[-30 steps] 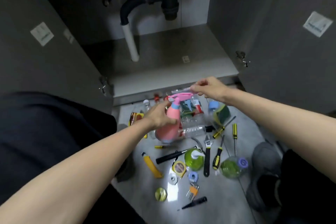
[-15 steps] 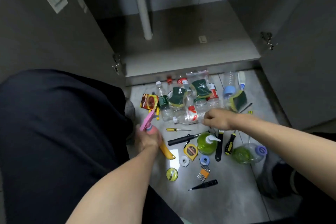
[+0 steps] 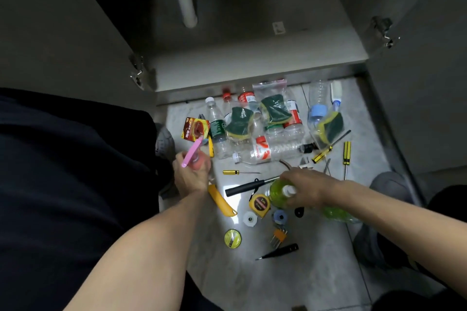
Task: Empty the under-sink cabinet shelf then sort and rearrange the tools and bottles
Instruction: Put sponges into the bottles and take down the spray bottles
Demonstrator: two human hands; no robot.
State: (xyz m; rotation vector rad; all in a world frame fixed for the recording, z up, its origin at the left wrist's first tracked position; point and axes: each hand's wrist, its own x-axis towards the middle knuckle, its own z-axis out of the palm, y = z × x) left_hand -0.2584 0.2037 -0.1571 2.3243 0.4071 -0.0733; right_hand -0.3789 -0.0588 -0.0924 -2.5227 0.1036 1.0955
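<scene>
My left hand grips the pink spray bottle low at the left of the floor, beside my knee. My right hand curls over the top of the green soap bottle, probably round its pump, though my fingers hide it. The cabinet shelf is already bare; the tools and bottles lie crowded on the floor. Lifting the soap by its pump could loosen the cap and spill. It could also knock the tape measure and black-handled tool touching it.
</scene>
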